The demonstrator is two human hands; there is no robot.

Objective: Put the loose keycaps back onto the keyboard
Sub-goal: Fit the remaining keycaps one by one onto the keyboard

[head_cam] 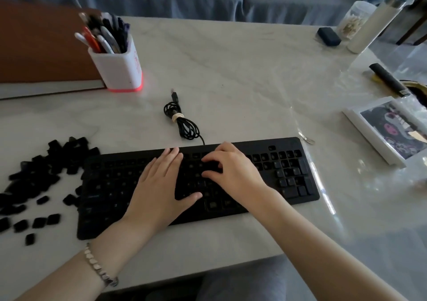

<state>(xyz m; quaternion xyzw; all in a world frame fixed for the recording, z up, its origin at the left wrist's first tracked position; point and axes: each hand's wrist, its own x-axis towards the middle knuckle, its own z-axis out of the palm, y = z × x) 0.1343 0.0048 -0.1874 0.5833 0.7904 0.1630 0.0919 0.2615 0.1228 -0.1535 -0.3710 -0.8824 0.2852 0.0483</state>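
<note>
A black keyboard (111, 185) lies across the near middle of the pale table, with keycaps seated on its right number pad. Several loose black keycaps (41, 175) are scattered in a heap left of it. My left hand (161, 185) lies flat on the keyboard's middle, fingers straight, thumb spread to the right. My right hand (231, 166) hovers over the keys just right of it with fingers curled down onto the key area; whether it pinches a keycap is hidden by the fingers.
The keyboard's coiled black cable (182, 120) lies behind it. A white pen holder (120, 64) stands at the back left beside a brown board (41, 46). A white box (388, 131), a black bar (388, 78) and jars (355, 20) sit on the right.
</note>
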